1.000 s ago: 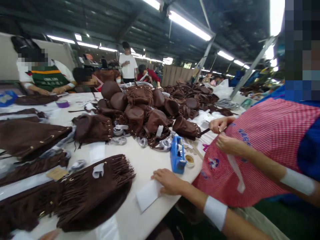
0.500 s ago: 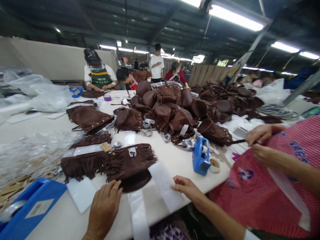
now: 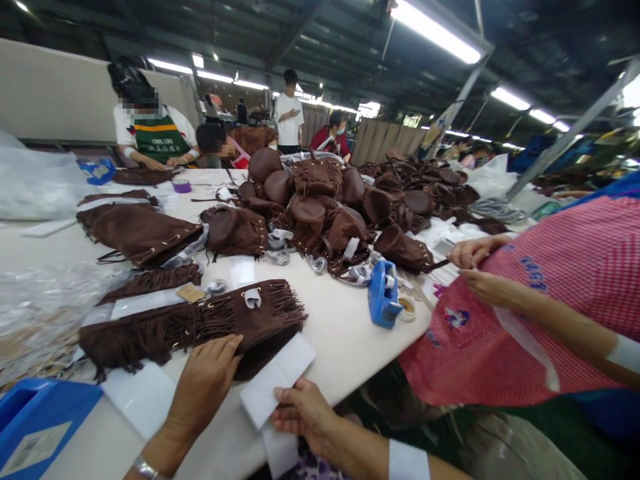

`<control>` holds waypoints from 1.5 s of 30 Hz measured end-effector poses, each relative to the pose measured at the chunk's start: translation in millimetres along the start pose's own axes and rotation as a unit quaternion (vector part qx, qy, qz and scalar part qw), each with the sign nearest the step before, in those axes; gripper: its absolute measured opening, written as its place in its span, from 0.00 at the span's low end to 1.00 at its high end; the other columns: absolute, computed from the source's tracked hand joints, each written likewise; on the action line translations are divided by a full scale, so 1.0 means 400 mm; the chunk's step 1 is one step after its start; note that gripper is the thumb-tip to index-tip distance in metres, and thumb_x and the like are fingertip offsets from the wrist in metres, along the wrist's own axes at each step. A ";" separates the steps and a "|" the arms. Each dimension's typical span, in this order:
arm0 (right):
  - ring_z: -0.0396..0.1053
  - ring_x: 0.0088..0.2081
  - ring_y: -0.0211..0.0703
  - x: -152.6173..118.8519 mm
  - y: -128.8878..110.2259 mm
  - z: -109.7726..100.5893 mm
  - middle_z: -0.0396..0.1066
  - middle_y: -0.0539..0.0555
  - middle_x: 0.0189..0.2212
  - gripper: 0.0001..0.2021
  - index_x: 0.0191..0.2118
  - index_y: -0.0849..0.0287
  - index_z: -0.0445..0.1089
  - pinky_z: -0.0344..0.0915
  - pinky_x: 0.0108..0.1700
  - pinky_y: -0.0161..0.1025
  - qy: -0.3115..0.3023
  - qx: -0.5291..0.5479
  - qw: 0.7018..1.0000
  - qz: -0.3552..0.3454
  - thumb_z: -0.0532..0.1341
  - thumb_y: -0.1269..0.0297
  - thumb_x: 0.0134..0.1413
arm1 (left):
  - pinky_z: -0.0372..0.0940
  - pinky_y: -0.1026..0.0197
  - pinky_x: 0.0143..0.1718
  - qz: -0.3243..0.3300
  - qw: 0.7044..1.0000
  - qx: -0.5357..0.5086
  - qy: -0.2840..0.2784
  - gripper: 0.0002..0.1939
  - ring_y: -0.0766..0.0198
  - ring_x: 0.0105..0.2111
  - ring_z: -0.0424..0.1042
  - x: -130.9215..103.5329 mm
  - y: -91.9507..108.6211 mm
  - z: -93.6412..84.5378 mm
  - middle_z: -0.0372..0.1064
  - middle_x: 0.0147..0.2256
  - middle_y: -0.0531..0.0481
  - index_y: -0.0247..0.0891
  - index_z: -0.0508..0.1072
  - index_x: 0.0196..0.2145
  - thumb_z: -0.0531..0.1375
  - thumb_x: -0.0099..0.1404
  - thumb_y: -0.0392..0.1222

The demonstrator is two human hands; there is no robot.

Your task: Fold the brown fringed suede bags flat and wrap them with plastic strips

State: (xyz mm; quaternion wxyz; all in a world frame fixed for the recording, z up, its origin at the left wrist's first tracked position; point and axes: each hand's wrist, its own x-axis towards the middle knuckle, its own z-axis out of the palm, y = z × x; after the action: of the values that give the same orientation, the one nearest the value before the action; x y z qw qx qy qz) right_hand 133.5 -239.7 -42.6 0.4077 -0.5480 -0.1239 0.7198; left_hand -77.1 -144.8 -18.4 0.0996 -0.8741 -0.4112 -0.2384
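A dark brown fringed bag (image 3: 265, 303) lies on the table in front of me, its dark smooth end toward me. My left hand (image 3: 207, 373) grips the bag's near edge; the fingertips curl in there and the thumb is hidden. Between the thumb and fingers of my right hand (image 3: 305, 410) is a thin white sheet (image 3: 277, 380), tilted against the bag's near end. A second white strip (image 3: 280, 450) hangs below it over the table edge. Another white sheet (image 3: 137, 393) lies flat left of my left wrist.
A heap of brown bags (image 3: 320, 207) covers the table's far middle. Blue tape dispensers stand at right (image 3: 384, 293) and near left (image 3: 45, 427). Clear plastic wrapping (image 3: 55, 300) lies at left. A co-worker's hands (image 3: 480, 257) hold a strap at right; another co-worker (image 3: 155, 137) sits across.
My right hand has brought the white sheet left, up to the bag's near end. The sheet is now tilted and nearer my left hand, which remains at the bag. The view has turned right.
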 end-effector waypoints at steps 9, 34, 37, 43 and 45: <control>0.74 0.25 0.40 0.045 -0.002 0.119 0.76 0.59 0.30 0.16 0.41 0.66 0.66 0.72 0.28 0.35 0.008 0.012 1.000 -0.001 0.65 0.65 0.47 | 0.62 0.52 0.49 0.014 0.998 -0.047 -0.031 0.14 0.55 0.47 0.71 0.002 -0.034 0.004 0.73 0.46 0.44 0.37 0.69 0.51 0.55 0.68 0.39; 0.76 0.30 0.45 0.079 0.010 0.150 0.71 0.53 0.26 0.09 0.36 0.63 0.62 0.74 0.36 0.41 0.055 0.141 0.987 -0.058 0.60 0.62 0.57 | 0.69 0.54 0.53 0.140 0.987 -0.056 -0.050 0.25 0.57 0.54 0.69 0.055 -0.013 0.021 0.68 0.55 0.39 0.30 0.60 0.61 0.51 0.67 0.33; 0.77 0.30 0.45 0.082 0.012 0.149 0.71 0.52 0.25 0.09 0.36 0.62 0.61 0.74 0.38 0.43 0.056 0.147 0.986 -0.061 0.59 0.61 0.58 | 0.69 0.55 0.53 0.142 0.987 -0.058 -0.054 0.24 0.59 0.53 0.70 0.038 -0.014 0.043 0.70 0.54 0.41 0.30 0.62 0.60 0.49 0.66 0.29; 0.76 0.29 0.40 0.088 -0.006 0.160 0.73 0.52 0.25 0.07 0.33 0.60 0.60 0.75 0.38 0.39 0.054 0.090 0.994 -0.042 0.56 0.64 0.61 | 0.65 0.50 0.58 0.131 0.986 -0.064 -0.084 0.30 0.55 0.63 0.59 -0.022 0.004 0.062 0.60 0.62 0.40 0.31 0.55 0.65 0.48 0.66 0.29; 0.76 0.27 0.38 0.092 -0.015 0.157 0.74 0.53 0.25 0.05 0.34 0.61 0.61 0.75 0.36 0.38 0.047 0.063 0.996 -0.032 0.55 0.67 0.62 | 0.64 0.48 0.59 0.130 0.985 -0.063 -0.094 0.30 0.52 0.65 0.55 -0.036 0.010 0.068 0.56 0.64 0.38 0.31 0.52 0.66 0.49 0.68 0.31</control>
State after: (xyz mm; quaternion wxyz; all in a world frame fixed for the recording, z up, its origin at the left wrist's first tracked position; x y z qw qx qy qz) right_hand 77.9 -192.6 -40.9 0.4701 -0.5504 -0.0765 0.6857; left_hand -72.9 -147.2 -49.0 0.0353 -0.9433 -0.2852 -0.1660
